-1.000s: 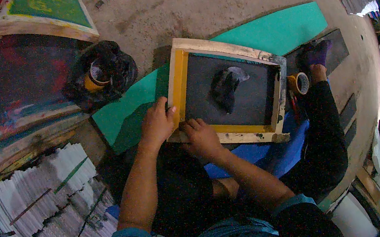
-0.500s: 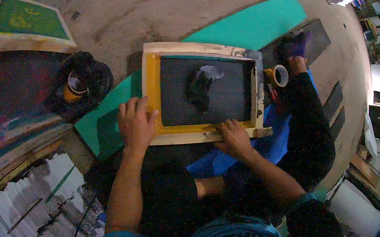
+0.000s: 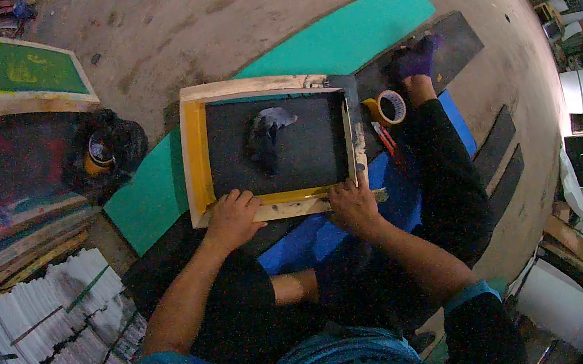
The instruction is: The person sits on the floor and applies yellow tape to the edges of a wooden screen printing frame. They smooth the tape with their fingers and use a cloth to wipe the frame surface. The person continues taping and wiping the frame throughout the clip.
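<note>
In front of me is a wooden screen-printing frame (image 3: 193, 121), its inner edges lined with yellow tape. A dark panel (image 3: 316, 142) fills its opening, with a pale, shiny patch and a darker smear around the middle. My left hand (image 3: 234, 219) grips the near rail left of centre, fingers over the wood. Toward the right end of that same rail, my right hand (image 3: 352, 207) is also closed over it. A roll of tape (image 3: 392, 105) lies just beyond the frame's right side, with a red cutter-like tool (image 3: 384, 138) beside it.
A green sheet (image 3: 360, 33) and a blue sheet (image 3: 307, 245) extend beneath the frame. At left, a yellowish container (image 3: 98, 162) sits in black plastic near another frame with a green screen (image 3: 34, 70). Stacked white sheets (image 3: 66, 315) lie lower left. My outstretched leg (image 3: 441, 140) is at right.
My left hand has shifted from the frame's left rail to its near rail. The frame has turned slightly and sits more squarely to me. My right hand remains on the near rail.
</note>
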Demonstrator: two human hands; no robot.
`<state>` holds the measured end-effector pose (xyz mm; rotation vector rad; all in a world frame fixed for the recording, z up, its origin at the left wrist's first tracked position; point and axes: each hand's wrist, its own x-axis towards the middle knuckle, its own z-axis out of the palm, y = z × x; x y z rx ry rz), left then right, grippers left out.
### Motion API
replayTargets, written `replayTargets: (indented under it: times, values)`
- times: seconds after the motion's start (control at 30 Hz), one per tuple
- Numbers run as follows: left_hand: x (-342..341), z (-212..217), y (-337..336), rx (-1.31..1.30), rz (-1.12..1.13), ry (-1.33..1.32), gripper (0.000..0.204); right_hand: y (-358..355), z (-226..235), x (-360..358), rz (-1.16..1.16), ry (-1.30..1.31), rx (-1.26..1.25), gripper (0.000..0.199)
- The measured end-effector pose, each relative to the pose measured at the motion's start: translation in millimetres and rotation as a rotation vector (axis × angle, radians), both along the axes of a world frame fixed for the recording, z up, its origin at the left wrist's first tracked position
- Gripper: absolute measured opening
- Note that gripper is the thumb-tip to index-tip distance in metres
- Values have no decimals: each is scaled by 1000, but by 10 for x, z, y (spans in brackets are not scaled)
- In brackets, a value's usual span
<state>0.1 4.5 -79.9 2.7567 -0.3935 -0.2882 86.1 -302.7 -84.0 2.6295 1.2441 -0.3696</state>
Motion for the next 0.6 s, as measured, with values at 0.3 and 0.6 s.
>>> replayTargets:
  times: [0.3,0.6]
  values:
    - [156,-51,-575,-7,14,29,50,-209,-488,-76,-4,-240,-165,35]
    - [208,-305,-948,4,16,-28,51,-140,-271,163,-114,78,-161,56]
